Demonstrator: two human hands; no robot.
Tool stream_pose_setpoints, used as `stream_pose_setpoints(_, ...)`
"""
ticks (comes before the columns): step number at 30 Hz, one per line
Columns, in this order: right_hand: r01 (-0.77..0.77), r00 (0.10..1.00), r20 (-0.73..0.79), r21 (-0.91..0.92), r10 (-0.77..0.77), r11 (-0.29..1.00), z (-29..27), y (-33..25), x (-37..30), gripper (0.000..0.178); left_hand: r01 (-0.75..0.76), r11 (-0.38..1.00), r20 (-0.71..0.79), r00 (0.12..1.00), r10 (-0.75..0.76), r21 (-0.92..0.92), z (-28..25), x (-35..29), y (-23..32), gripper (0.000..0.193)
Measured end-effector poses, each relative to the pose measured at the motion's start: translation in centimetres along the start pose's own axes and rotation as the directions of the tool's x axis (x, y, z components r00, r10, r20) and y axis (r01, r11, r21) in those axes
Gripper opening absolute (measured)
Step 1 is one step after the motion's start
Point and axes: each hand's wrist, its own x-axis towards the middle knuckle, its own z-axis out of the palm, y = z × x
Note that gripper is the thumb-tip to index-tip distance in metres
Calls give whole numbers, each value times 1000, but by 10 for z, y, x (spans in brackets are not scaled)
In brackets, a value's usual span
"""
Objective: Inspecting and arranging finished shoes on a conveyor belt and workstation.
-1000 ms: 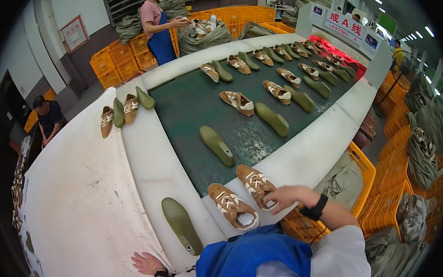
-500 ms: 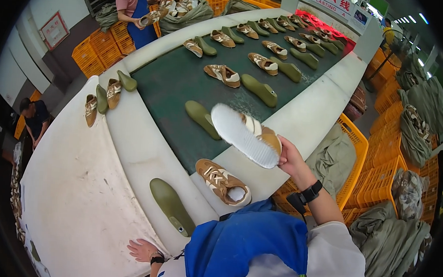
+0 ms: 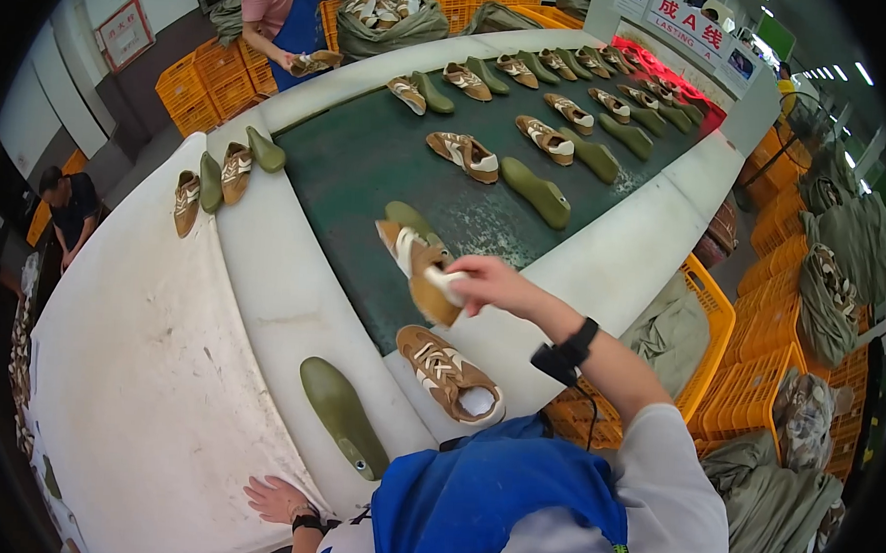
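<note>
My right hand [image 3: 481,284] is closed on the heel of a brown and cream sneaker [image 3: 402,244], holding it over the near end of the dark green belt. Behind that sneaker a green shoe last [image 3: 403,212] is partly hidden. Another brown sneaker [image 3: 442,372], with white showing inside its opening, rests on the white ledge close to my body. To its left lies a second green shoe last [image 3: 341,408]. My left hand [image 3: 276,498] lies flat, fingers spread, on the white-covered table [image 3: 138,361], and holds nothing.
Rows of sneakers and lasts stand along the green belt [image 3: 369,162], which leads to a red-lit opening [image 3: 664,78]. Two sneakers and two lasts sit on the far left ledge. Orange crates [image 3: 757,393] line the right. A person in a blue apron [image 3: 301,24] handles a shoe beyond.
My right hand has swung left and inward with the sneaker, turning it from sole-out to upper side showing, over the belt's near last. My left hand stays on the table.
</note>
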Motion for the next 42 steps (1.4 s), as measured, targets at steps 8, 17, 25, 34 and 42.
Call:
stream_pose_setpoints(8, 138, 986, 73, -857, -148, 497, 40, 29, 162, 30, -2, 1000, 55, 998, 2, 2, -6, -4, 3, 46)
stream_pose_setpoints(17, 91, 995, 62, -902, -81, 422, 12, 52, 196, 43, 5, 1000, 111, 994, -4, -6, -14, -4, 6, 48)
stream_pose_setpoints(25, 228, 826, 431, -844, 363, 485, 41, 76, 24, 81, 0, 999, 114, 993, 5, -40, -8, -1, 3, 50)
stream_pose_setpoints(34, 60, 961, 220, -757, 168, 651, 29, 120, -55, 82, -6, 999, 71, 997, 8, -33, -3, 6, 3, 50)
stream_pose_setpoints(42, -100, 975, -61, 736, 213, 669, -5, 100, -69, 36, -14, 999, 61, 998, 17, -38, 1, 10, 2, 49)
